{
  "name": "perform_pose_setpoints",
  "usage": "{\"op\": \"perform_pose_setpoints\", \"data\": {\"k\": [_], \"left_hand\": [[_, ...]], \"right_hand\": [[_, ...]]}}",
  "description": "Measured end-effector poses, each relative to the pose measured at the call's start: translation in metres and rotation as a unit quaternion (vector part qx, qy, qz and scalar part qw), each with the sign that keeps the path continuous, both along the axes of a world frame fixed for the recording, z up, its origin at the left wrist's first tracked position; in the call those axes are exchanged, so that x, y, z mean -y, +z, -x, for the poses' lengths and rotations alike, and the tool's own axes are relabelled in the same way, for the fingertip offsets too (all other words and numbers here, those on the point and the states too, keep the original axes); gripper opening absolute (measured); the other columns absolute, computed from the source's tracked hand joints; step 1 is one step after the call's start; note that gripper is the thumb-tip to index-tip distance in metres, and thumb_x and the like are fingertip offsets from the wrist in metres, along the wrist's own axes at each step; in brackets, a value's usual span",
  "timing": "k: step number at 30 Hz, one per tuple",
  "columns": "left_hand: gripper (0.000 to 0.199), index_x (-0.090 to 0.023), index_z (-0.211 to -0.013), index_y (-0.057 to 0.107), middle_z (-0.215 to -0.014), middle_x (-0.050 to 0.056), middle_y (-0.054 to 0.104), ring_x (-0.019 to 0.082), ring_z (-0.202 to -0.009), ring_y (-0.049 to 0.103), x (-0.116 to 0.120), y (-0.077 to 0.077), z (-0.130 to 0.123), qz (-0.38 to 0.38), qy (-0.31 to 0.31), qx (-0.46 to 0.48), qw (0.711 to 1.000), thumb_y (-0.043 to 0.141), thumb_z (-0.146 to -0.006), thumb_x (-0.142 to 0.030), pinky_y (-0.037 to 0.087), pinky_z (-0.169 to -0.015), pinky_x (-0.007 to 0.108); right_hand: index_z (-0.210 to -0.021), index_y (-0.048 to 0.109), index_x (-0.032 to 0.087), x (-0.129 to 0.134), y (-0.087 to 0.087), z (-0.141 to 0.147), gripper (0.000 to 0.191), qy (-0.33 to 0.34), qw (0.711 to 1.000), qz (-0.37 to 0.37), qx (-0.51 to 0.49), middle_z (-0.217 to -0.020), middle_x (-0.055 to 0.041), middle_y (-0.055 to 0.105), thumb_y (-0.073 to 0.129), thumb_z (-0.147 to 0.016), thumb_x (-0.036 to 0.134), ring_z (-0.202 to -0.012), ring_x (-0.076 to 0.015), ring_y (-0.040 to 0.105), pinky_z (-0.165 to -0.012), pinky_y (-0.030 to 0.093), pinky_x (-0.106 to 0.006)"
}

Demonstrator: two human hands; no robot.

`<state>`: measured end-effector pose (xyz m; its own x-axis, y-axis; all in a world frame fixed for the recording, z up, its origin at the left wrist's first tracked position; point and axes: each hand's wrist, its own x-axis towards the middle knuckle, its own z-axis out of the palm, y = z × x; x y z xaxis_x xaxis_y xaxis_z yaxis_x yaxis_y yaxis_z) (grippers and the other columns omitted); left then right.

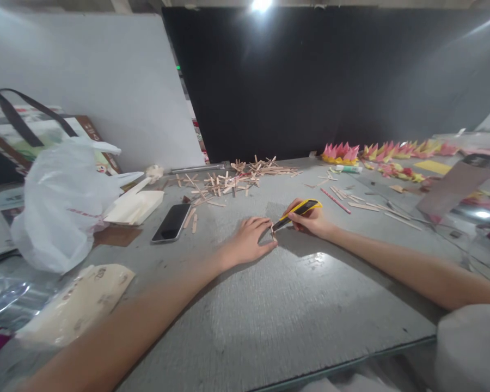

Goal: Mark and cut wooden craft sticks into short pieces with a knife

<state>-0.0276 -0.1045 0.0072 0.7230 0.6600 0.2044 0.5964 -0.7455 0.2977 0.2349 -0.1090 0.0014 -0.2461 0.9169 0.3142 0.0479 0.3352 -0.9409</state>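
My right hand (308, 220) grips a yellow and black utility knife (304, 208), its tip slanting down to the left. The knife tip meets a short piece of craft stick (273, 233) on the grey table. My left hand (251, 239) lies low on the tabletop, thumb and forefinger at the two ends of that stick piece, pinning it. Part of the stick is too small to make out well. Behind my hands, a heap of loose craft sticks (228, 184) is spread out, some joined into crossed shapes.
A phone (171, 223) lies left of my hands, near a white plastic bag (65, 201) and a paper packet (81, 296). To the right are a red striped straw (335, 201), loose sticks (363, 206), pink and yellow paper flowers (340, 153) and a tall container (457, 185).
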Motion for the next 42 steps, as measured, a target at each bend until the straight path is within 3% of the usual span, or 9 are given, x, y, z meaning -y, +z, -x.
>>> {"op": "perform_pose_setpoints", "data": {"k": [8, 30, 42], "left_hand": [[0.061, -0.024, -0.148, 0.057, -0.155, 0.011, 0.058, 0.032, -0.147, 0.046, -0.0020, -0.0034, 0.0022, -0.007, -0.007, 0.015, 1.000, 0.057, -0.100, -0.061, 0.036, -0.122, 0.051], [0.061, -0.022, -0.148, 0.057, -0.156, 0.012, 0.057, 0.032, -0.149, 0.045, -0.0006, -0.0031, 0.0006, -0.011, -0.001, 0.002, 1.000, 0.056, -0.101, -0.061, 0.034, -0.124, 0.051], [0.063, -0.024, -0.149, 0.056, -0.155, 0.012, 0.058, 0.032, -0.147, 0.047, -0.0007, -0.0021, -0.0006, -0.002, 0.003, 0.008, 1.000, 0.056, -0.100, -0.063, 0.036, -0.122, 0.052]], "right_hand": [[-0.096, 0.068, 0.019, -0.0039, -0.0067, -0.0004, 0.042, -0.003, 1.000, -0.017, -0.003, -0.060, 0.0035, 0.060, 0.078, -0.089, 0.059, -0.048, -0.0118, 0.053, -0.044, 0.038, -0.024], [-0.096, 0.067, 0.020, -0.0008, -0.0050, -0.0023, 0.042, 0.004, 0.999, -0.027, 0.019, -0.065, 0.0011, 0.062, 0.077, -0.089, 0.060, -0.050, -0.0129, 0.054, -0.046, 0.038, -0.026], [-0.096, 0.064, 0.021, -0.0031, -0.0077, -0.0051, 0.041, 0.011, 0.999, -0.032, 0.036, -0.056, 0.0049, 0.057, 0.073, -0.092, 0.061, -0.046, -0.0128, 0.051, -0.045, 0.035, -0.025]]}}
